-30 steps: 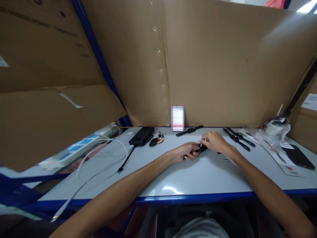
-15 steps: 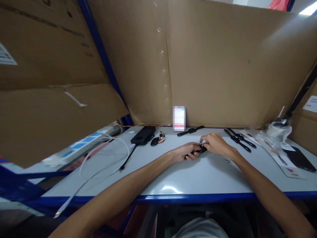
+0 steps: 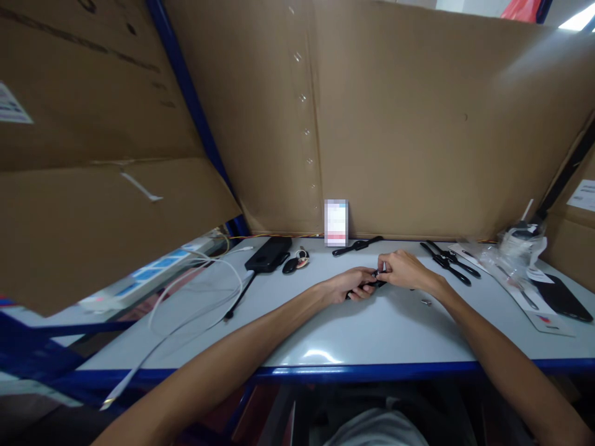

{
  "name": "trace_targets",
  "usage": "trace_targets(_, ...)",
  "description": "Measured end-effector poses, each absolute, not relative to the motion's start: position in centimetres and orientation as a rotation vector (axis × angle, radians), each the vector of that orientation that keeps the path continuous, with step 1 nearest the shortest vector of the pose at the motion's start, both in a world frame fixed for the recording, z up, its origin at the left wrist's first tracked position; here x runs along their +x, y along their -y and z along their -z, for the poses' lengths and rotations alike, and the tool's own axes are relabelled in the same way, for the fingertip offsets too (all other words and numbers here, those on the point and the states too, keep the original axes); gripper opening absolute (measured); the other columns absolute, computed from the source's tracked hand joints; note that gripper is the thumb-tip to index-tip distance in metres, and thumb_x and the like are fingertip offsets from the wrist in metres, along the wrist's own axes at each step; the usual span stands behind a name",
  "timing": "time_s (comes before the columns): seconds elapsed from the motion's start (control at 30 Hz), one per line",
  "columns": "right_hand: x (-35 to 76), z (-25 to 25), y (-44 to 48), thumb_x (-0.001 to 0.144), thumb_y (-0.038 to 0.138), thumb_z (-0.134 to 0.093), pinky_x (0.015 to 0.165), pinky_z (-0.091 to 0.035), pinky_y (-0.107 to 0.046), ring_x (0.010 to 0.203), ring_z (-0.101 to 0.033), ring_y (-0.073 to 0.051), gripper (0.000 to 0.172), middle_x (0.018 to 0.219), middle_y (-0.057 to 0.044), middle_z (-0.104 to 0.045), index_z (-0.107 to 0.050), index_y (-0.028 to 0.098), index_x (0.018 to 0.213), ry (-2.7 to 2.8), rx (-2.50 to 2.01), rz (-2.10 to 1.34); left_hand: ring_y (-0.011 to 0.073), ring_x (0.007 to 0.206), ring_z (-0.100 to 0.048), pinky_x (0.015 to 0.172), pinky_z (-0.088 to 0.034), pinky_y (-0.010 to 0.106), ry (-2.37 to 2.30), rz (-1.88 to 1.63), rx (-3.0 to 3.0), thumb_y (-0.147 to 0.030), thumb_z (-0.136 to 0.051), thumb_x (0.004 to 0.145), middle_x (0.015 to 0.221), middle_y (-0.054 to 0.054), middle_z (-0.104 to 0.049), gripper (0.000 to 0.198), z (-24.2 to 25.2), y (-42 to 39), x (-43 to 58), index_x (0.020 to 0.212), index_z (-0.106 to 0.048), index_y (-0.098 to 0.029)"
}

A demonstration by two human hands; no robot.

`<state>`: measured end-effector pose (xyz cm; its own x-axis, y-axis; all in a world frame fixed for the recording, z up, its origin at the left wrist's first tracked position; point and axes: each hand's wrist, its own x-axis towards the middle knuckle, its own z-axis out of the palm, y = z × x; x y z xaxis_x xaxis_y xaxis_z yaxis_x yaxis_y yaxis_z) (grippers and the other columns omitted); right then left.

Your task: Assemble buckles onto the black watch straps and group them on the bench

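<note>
My left hand (image 3: 349,284) is closed round a black watch strap (image 3: 377,280) and rests on the pale table (image 3: 353,328). My right hand (image 3: 403,270) meets it from the right, with its fingertips pinched on a small silvery piece at the strap's end. Both hands sit near the middle of the table, a little behind its centre. A tiny metal part (image 3: 425,302) lies on the table just right of my right wrist.
Cardboard sheets (image 3: 395,118) wall the back and left. Along the back lie a black power bank (image 3: 268,254), keys (image 3: 294,262), a small card (image 3: 336,222), another strap (image 3: 357,246), several straps (image 3: 449,261), plastic bags (image 3: 515,244) and a dark phone (image 3: 562,298). White cables (image 3: 195,297) loop at the left.
My right hand's fingers have shifted slightly on the strap's end and now pinch a small silvery piece upright. The left hand has stayed put.
</note>
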<state>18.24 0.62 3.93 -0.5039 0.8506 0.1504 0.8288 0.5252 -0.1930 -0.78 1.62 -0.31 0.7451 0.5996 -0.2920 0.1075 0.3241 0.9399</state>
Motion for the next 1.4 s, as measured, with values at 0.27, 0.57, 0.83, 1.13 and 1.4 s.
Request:
trace_targets(0.27,18.9,-4.1,-1.2,0.084,0.024,-0.068,0.059,-0.029,-0.022,0.066,-0.055,-0.012,0.016,0.076,0.001,-0.068,-0.075,0.024,0.098,2.558,-1.269,-0.241,0.0040,0.038,-0.015,0.037,-0.005,0.017,-0.696,-0.342,1.218,-0.020,-0.051,0.087,0.060,-0.008,-0.033,0.012,0.4,-1.6,-0.9,0.095,-0.043,-0.022)
trace_targets(0.57,20.1,-4.0,-2.3,0.082,0.017,-0.065,0.060,-0.031,-0.023,0.063,-0.053,-0.011,0.031,0.071,0.002,-0.066,-0.077,0.029,0.108,2.579,-1.169,-0.403,0.0040,0.039,-0.018,0.037,-0.006,0.017,-0.700,-0.339,1.228,-0.022,-0.053,0.088,0.060,-0.008,-0.034,0.012,0.4,-1.6,-0.9,0.097,-0.045,-0.021)
trace_targets(0.83,19.6,-4.0,-2.0,0.085,0.025,-0.065,0.061,-0.033,-0.022,0.065,-0.055,-0.012,0.025,0.075,0.000,-0.067,-0.077,0.026,0.107,2.522,-1.213,-0.366,0.0037,0.039,-0.017,0.037,-0.006,0.017,-0.697,-0.330,1.230,-0.023,-0.053,0.088,0.061,-0.008,-0.035,0.013,0.5,-1.7,-0.9,0.093,-0.042,-0.021)
trace_targets(1.13,18.6,-3.8,-0.9,0.084,0.005,-0.051,0.064,-0.032,-0.023,0.079,-0.059,-0.013,0.031,0.090,-0.002,-0.070,-0.075,0.023,0.090,2.547,-1.252,-0.107,0.0044,0.038,-0.017,0.037,-0.005,0.018,-0.699,-0.321,1.228,-0.023,-0.053,0.088,0.061,-0.009,-0.034,0.016,0.5,-1.7,-0.8,0.100,-0.042,-0.022)
trace_targets(1.4,17.8,-3.7,-0.3,0.084,0.030,-0.066,0.061,-0.032,-0.025,0.075,-0.060,-0.016,0.012,0.085,-0.004,-0.072,-0.072,0.020,0.086,2.496,-1.402,-0.076,0.0039,0.039,-0.017,0.037,-0.006,0.017,-0.707,-0.329,1.255,-0.021,-0.051,0.088,0.061,-0.008,-0.034,0.011,0.4,-1.5,-0.8,0.091,-0.041,-0.022)
